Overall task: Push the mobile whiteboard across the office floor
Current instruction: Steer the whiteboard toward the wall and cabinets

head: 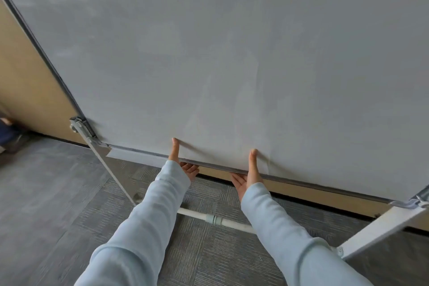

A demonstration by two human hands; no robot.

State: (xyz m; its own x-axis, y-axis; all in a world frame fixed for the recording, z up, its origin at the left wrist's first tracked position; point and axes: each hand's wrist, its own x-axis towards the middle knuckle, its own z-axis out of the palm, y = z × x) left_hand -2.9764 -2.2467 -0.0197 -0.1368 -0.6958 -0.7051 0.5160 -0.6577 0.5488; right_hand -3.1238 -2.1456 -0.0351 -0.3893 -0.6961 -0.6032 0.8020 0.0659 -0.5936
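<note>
The mobile whiteboard fills most of the head view, a large pale grey panel with a thin metal frame. My left hand grips its bottom edge, thumb pressed flat on the front face and fingers curled under the rim. My right hand holds the same edge a little further right in the same way. Both arms wear light blue sleeves. The board's white stand legs slope down at the left and right, joined by a white crossbar low over the floor.
Grey carpet tiles cover the floor. A tan wall with a dark skirting runs behind the board. At the far left edge a dark blue object lies on the floor by the wall.
</note>
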